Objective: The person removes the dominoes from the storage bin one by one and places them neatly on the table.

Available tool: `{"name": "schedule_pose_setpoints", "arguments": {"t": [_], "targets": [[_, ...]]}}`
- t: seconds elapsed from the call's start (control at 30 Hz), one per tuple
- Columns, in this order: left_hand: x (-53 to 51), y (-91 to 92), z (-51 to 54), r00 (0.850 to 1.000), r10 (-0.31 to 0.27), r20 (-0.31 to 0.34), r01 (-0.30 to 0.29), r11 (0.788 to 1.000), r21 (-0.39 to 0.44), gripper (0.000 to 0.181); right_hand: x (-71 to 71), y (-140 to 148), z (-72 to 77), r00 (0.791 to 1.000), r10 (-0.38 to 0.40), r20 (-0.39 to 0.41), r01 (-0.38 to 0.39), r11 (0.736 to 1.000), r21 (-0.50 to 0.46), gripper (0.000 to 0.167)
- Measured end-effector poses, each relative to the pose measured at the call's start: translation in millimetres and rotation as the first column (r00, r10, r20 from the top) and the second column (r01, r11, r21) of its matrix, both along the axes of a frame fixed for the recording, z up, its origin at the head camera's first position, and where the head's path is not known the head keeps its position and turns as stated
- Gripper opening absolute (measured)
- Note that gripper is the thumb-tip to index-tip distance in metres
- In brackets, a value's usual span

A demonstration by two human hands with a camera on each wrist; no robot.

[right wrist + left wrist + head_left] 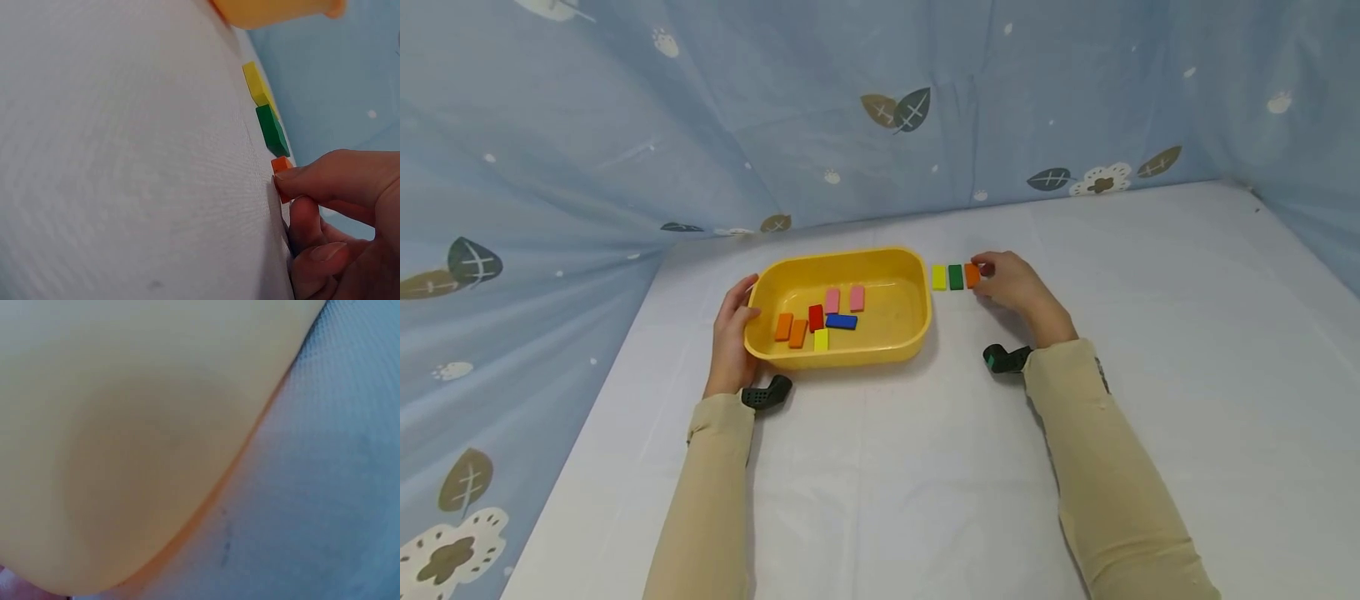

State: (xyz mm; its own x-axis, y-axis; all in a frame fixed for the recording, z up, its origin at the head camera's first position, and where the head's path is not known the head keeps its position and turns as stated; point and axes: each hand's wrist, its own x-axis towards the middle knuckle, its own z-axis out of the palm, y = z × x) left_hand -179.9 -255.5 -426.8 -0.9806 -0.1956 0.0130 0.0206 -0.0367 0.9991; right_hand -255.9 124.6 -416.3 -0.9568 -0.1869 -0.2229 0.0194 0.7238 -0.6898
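My left hand (732, 342) grips the left end of a yellow plastic tub (917, 333), thumb over the rim and fingers along the outside. In the left wrist view the tub wall (156, 444) fills most of the picture. To the right of the tub, my right hand (1017, 287) pinches a small orange block (972, 276) at the table surface. In the right wrist view the thumb covers part of this orange block (282, 164). Beside it in a row lie a green block (956, 277) and a yellow block (939, 277), spaced slightly apart.
Several flat blocks lie inside the tub: two orange, a red block (816, 317), a blue block (842, 322), a yellow one and two pink. White cloth (880, 483) covers the table. A blue patterned curtain (790, 125) hangs behind and at the sides.
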Motion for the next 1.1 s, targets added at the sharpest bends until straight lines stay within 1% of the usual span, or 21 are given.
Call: {"name": "schedule_pose_setpoints", "arguments": {"t": [0.1,0.23,0.33,0.4,0.57,0.63,0.77,0.9,1.0,1.1], "targets": [[1.9,0.3,-0.9,1.0,0.001,0.001,-0.001,1.0,-0.002,0.05,1.1,0,-0.9,1.0,-0.001,0.0,0.001,1.0,-0.004,0.056],[2.9,0.3,-1.4,1.0,0.005,0.005,-0.005,1.0,0.003,0.05,2.0,0,2.8,1.0,0.02,0.016,-0.02,1.0,-0.016,0.061],[2.7,-0.3,-2.4,1.0,0.011,0.009,-0.011,1.0,0.002,0.05,2.5,-1,6.0,0.999,0.036,0.041,-0.034,0.999,-0.035,0.059],[1.8,-0.6,-2.9,1.0,0.009,-0.003,-0.009,1.0,-0.004,0.05,2.5,-2,8.3,0.999,0.034,0.03,-0.033,0.999,-0.036,0.056],[-0.4,-0.9,-3.3,1.0,-0.004,-0.03,0.004,1.0,-0.012,0.049,2.6,-5,12.9,0.999,-0.008,-0.047,0.006,0.999,-0.039,0.049],[-0.5,-0.9,-3.4,1.0,-0.002,-0.025,0.001,1.0,-0.012,0.049,3.1,-8,14.9,0.997,-0.024,-0.074,0.02,0.998,-0.055,0.047],[-1.0,-0.9,-3.6,1.0,0.002,-0.019,-0.002,1.0,-0.005,0.049,5.5,-16,20.7,0.992,-0.032,-0.124,0.017,0.993,-0.118,0.043],[-2.4,-0.1,-3.5,1.0,0.006,-0.022,-0.006,1.0,-0.006,0.05,10.4,-28,27.3,0.978,0.0,-0.206,-0.037,0.984,-0.172,0.038],[-2.4,0.4,-3.0,1.0,0.01,-0.019,-0.01,1.0,-0.008,0.049,15.3,-38,31.5,0.959,0.025,-0.281,-0.082,0.978,-0.193,0.034],[-1.7,0.7,-2.1,1.0,0.01,-0.014,-0.01,1.0,-0.009,0.049,20.3,-48,36.0,0.944,0.041,-0.326,-0.115,0.971,-0.21,0.031]]}}
